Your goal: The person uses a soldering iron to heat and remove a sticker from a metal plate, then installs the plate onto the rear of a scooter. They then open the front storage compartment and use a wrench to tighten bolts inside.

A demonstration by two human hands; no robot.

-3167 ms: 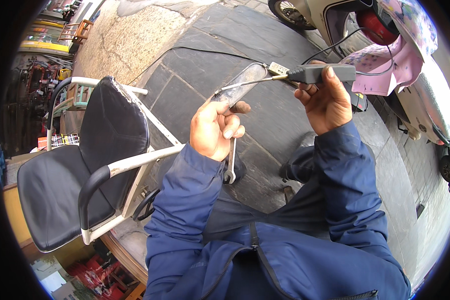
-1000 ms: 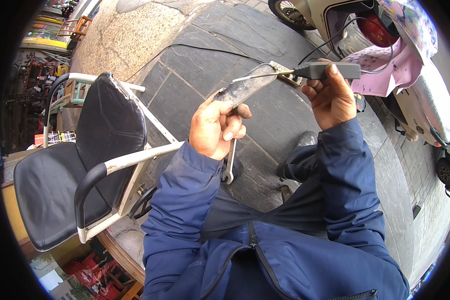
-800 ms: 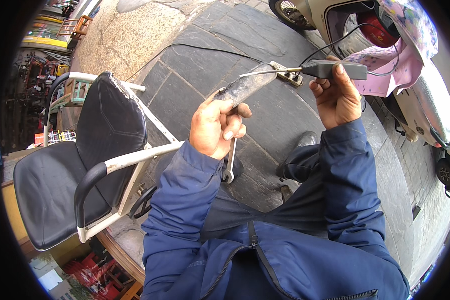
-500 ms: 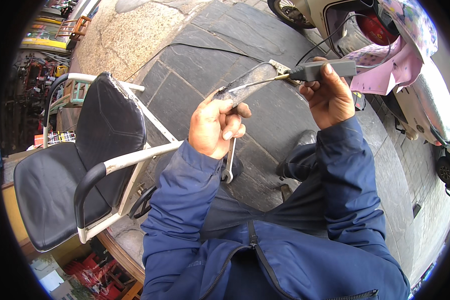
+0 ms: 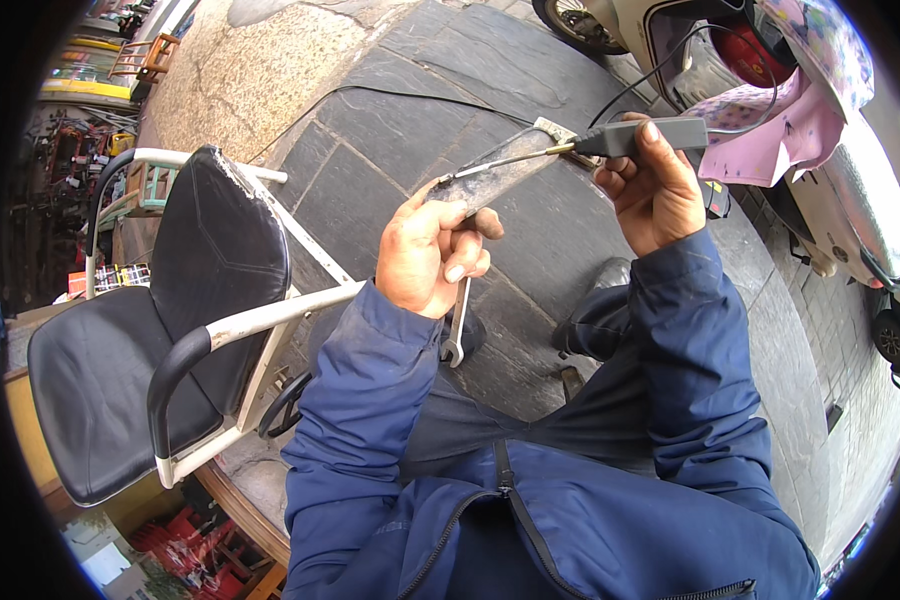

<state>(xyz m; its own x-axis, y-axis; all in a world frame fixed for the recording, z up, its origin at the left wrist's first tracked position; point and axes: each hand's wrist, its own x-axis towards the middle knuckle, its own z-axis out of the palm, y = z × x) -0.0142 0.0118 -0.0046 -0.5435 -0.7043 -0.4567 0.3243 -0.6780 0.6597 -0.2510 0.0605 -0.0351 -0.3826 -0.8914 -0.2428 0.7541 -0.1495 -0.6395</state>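
Observation:
My left hand is closed around a long, flat, smudged grey piece that points up and to the right; a metal open-end wrench hangs below from the same hand. My right hand grips the dark grey handle of a corded soldering-iron-like tool between thumb and fingers. Its thin metal shaft reaches left over the piece, with the tip at a dark spot near my left fingertips; whether it touches is hard to tell. A power strip lies beyond the piece.
A black padded chair with white metal frame is at the left, cluttered goods behind it. A white scooter with a pink cover stands at the right. A black cable crosses the slate paving beyond my hands.
Since 0.8 s ago my right hand and the tool have shifted left, bringing the tip back toward the end of the grey piece by my left fingers. My left hand stays nearly still.

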